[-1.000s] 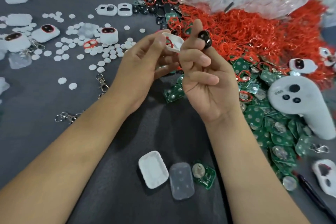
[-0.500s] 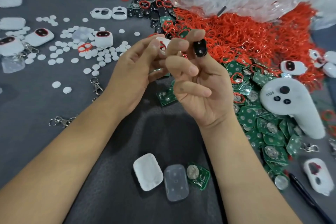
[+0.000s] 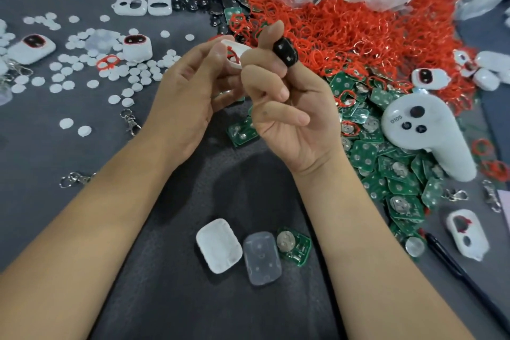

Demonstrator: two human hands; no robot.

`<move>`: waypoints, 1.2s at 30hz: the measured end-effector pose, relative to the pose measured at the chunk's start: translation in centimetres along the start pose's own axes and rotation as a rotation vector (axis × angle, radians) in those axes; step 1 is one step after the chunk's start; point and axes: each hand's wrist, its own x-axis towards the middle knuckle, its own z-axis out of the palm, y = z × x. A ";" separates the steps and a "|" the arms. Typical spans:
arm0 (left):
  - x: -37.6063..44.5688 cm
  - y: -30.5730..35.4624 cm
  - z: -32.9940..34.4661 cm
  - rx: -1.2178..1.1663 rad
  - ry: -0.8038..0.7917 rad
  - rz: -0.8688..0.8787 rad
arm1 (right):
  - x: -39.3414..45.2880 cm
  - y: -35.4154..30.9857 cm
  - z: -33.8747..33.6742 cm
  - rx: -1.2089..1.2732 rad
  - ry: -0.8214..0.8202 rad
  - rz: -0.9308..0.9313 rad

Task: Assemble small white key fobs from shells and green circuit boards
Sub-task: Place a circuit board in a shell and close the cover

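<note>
Right hand pinches a black button pad between thumb and forefinger; left hand grips a white shell holding a red ring, both raised above the dark grey mat. Below lie a white back shell, clear cover and green circuit board; red rings and boards heap right.

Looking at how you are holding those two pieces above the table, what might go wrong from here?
The black button pad is pinched at the very tips of the right hand, so it may slip and vanish among the red rings below. The red ring seated in the white shell, held by the left hand, could pop out when the pad is pressed in.
</note>
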 end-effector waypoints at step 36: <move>-13.7 -0.6 -1.1 0.087 0.042 0.126 | -12.6 8.5 -4.0 -1.680 0.589 -1.021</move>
